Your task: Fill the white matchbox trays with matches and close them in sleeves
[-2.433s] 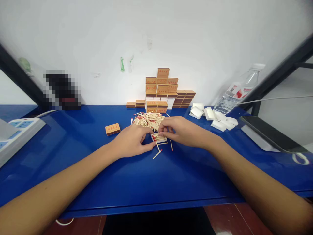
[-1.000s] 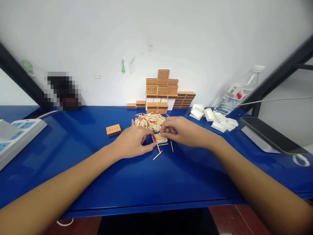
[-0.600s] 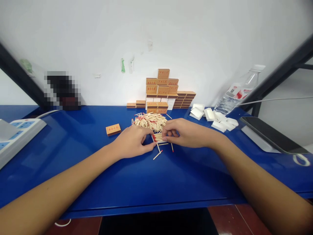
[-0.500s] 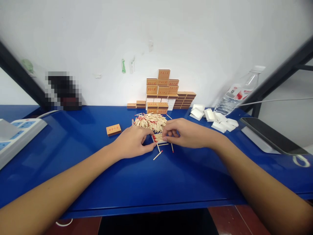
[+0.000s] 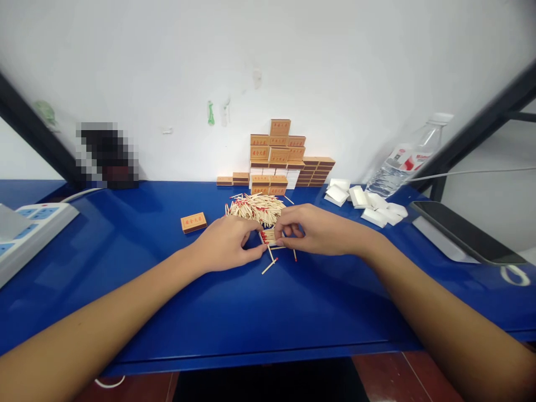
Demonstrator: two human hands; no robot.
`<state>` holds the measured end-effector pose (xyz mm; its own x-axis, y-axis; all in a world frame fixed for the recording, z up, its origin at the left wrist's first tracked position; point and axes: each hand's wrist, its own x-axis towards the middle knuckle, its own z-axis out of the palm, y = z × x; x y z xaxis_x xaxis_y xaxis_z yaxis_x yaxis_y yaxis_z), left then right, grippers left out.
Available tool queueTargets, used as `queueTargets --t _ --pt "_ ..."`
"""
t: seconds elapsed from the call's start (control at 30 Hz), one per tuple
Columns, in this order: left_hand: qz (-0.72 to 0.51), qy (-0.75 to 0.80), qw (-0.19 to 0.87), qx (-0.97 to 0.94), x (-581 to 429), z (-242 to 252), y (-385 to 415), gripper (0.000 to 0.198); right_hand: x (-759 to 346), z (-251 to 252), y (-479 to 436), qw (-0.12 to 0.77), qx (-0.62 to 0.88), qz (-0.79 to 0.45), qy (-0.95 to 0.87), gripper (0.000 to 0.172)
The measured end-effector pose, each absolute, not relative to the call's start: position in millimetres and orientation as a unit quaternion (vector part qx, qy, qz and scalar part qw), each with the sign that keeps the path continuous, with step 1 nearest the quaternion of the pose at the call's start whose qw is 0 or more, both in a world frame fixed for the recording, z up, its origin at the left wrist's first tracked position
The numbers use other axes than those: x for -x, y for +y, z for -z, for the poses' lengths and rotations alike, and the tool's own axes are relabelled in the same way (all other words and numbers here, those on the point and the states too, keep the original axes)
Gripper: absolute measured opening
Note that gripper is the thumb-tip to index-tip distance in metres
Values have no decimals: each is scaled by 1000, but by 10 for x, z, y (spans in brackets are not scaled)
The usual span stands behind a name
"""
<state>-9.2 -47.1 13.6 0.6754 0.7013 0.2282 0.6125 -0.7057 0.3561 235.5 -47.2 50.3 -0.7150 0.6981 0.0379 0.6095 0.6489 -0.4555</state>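
A small white matchbox tray (image 5: 262,238), filled with red-tipped matches (image 5: 270,235), lies on the blue table between my hands. My left hand (image 5: 226,243) grips the tray's left end between thumb and forefinger. Over the tray's right part, my right hand (image 5: 312,229) is closed, its thumb and fingertips pinched at the matches; whatever is between them is hidden. Just behind the tray is a heap of loose matches (image 5: 255,209). A few single matches, one of them a match (image 5: 269,266) lying slantwise, are in front of it. A closed matchbox (image 5: 194,223) rests beyond my left wrist.
Stacked matchboxes (image 5: 278,153) stand against the wall. White empty-looking trays (image 5: 377,202) are piled at right, near a water bottle (image 5: 404,162) and a phone (image 5: 464,231). A power strip (image 5: 50,220) lies at left. The table's front edge (image 5: 234,363) runs below my arms.
My right fingertips have shifted slightly left and down over the tray, showing more of the matches in it. My left hand keeps its grip.
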Motion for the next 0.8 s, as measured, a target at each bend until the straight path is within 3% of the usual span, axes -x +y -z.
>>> queueTargets --t 0.17,0.57,0.8 --pt "-179 361 124 -907 87 -133 -471 25 -2360 -482 -473 104 380 -195 -898 10" --pt "-172 363 120 -908 81 -139 -461 28 -2386 -481 -442 94 409 -307 -854 19" --pt "-178 359 126 -907 91 -128 -468 26 -2406 -414 -370 128 407 -230 -875 11"
